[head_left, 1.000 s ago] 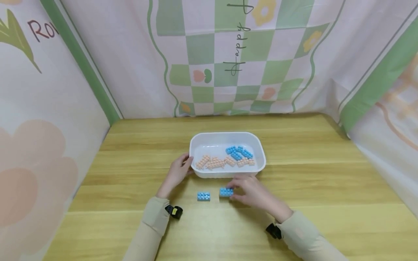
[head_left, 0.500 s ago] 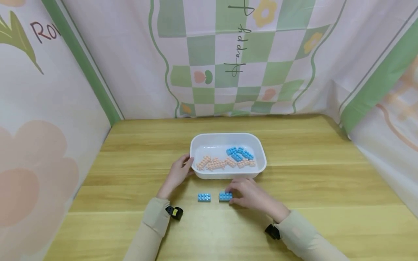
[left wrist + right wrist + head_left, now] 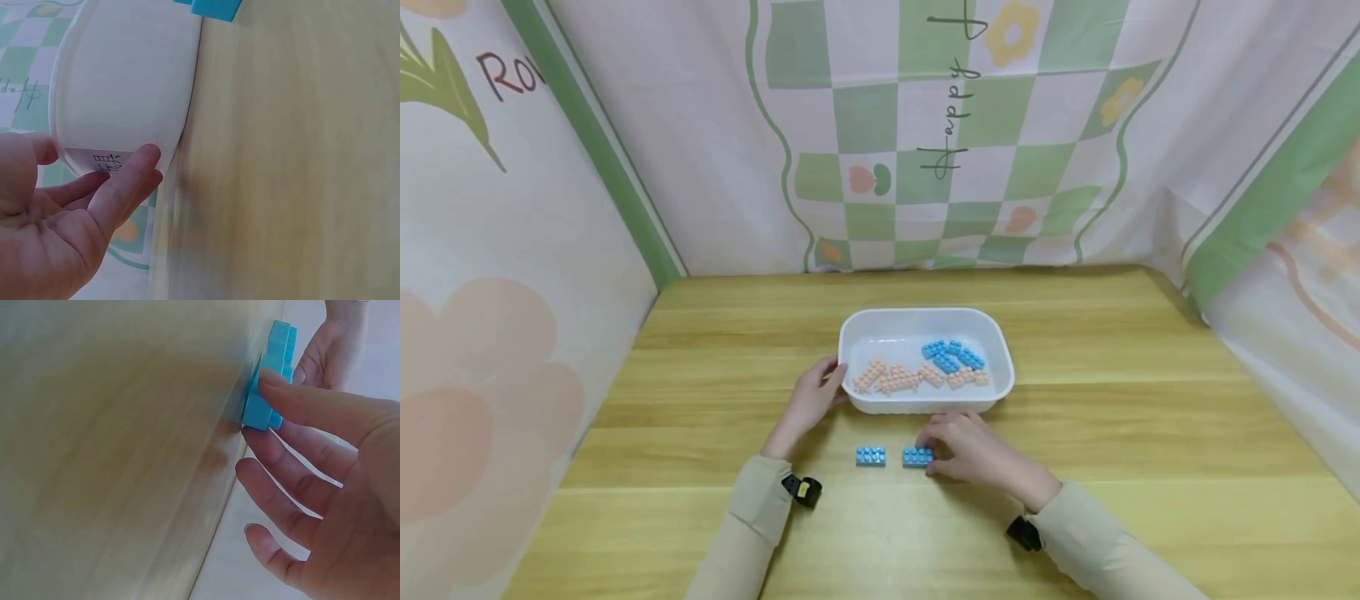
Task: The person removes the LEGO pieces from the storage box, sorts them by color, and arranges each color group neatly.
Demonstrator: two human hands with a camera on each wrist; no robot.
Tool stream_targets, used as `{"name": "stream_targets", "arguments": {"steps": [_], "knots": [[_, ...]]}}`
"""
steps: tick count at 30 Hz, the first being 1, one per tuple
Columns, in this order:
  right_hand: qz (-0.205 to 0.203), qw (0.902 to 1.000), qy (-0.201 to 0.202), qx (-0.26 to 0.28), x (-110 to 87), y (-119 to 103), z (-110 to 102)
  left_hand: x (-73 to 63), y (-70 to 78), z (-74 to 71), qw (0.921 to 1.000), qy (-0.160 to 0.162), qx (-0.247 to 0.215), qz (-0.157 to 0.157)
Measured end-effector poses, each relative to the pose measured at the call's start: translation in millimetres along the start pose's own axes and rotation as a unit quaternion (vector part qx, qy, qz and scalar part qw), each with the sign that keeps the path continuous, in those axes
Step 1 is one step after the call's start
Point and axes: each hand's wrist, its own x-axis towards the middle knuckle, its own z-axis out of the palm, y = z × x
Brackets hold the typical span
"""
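A white plastic tray (image 3: 925, 406) stands mid-table. My left hand (image 3: 811, 396) holds its left end, thumb at the rim and fingers against the outer wall (image 3: 125, 94) beside a printed label (image 3: 106, 159). In front of the tray, my right hand (image 3: 973, 450) pinches the right end of a blue toy building brick (image 3: 915, 457), studs up, close over the table. The thumb (image 3: 281, 394) lies on its near side; the index finger is partly hidden behind it. A second blue brick (image 3: 871, 456) lies a short gap to the left, roughly in line with it.
Inside the tray, several blue bricks (image 3: 946, 363) lie at the right and several peach bricks (image 3: 898, 380) along the front. The wood-grain table (image 3: 700, 333) ends at a patterned curtain (image 3: 925, 217) behind and at the sides. Black wrist cameras (image 3: 805, 490) sit at both cuffs.
My right hand has brought its blue brick slightly toward me, level with the other blue brick. My left hand stays at the tray's end. The whole view has shifted down a little.
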Motion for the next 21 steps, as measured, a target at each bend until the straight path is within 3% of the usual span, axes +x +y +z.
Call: {"name": "stream_targets", "arguments": {"steps": [21], "knots": [[-0.005,0.9999,-0.012,-0.007,2.1,-1.2,2.9,-0.5,0.9,-0.2,1.0000,-0.001,-0.001,0.000]]}}
